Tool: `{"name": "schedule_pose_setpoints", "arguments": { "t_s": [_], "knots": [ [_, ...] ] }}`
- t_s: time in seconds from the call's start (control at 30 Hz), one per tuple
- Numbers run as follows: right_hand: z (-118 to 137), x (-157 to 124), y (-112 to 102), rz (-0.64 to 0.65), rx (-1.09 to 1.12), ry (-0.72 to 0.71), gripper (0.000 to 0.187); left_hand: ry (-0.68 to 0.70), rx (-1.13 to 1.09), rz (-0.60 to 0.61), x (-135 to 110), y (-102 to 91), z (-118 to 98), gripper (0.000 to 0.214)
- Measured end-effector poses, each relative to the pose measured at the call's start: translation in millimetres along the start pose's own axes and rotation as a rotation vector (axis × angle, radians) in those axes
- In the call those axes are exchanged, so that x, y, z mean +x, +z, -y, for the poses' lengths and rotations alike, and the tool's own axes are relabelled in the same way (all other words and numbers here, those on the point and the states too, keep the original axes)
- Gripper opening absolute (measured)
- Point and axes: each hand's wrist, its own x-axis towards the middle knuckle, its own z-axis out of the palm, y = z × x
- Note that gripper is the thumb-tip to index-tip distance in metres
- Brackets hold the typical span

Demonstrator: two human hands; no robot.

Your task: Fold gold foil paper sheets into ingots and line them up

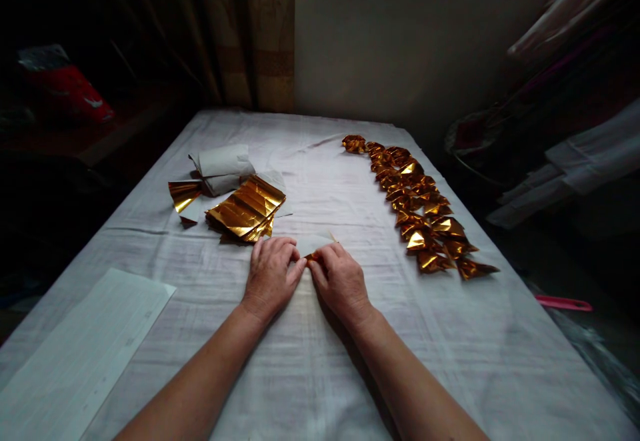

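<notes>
In the middle of the table, a sheet of gold foil paper point(309, 243) lies pale side up, a narrow gold strip showing along its near edge. My left hand point(273, 269) pinches the left part of that edge, thumb tip close to the centre. From the other side my right hand point(340, 274) grips the edge between thumb and curled fingers. Both hands partly cover the sheet. Just beyond my left hand is a stack of gold foil sheets point(247, 207). Several folded gold foil pieces point(407, 194) stand in rows to the right.
Pale paper sheets point(223, 164) and a loose gold foil piece point(184, 194) lie behind the stack. A long white paper sheet point(90, 354) rests at the left front. A white cloth point(320, 387) covers the table. Beyond its right edge is a pink handle point(564, 303).
</notes>
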Motion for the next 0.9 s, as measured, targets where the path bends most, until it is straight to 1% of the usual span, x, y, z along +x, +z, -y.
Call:
{"name": "schedule_pose_setpoints", "arguments": {
  "t_s": [0.3, 0.5, 0.73, 0.9],
  "knots": [
    [0.1, -0.1, 1.3, 0.014, 0.032, -0.017, 0.010, -0.004, 0.019, -0.016, 0.7, 2.6, -1.2, 0.008],
    [3.8, 2.3, 0.9, 0.044, 0.009, 0.030, 0.008, -0.027, 0.009, 0.013, 1.7, 2.5, -0.3, 0.007],
    [-9.1, 5.1, -2.4, 0.091, 0.272, 0.027, 0.010, -0.023, -0.016, 0.007, 1.2, 3.4, 3.5, 0.006],
    [-13.3, 4.8, -1.9, 0.080, 0.364, 0.031, 0.012, -0.019, -0.030, 0.004, 1.1, 4.8, 5.7, 0.009]
  ]
}}
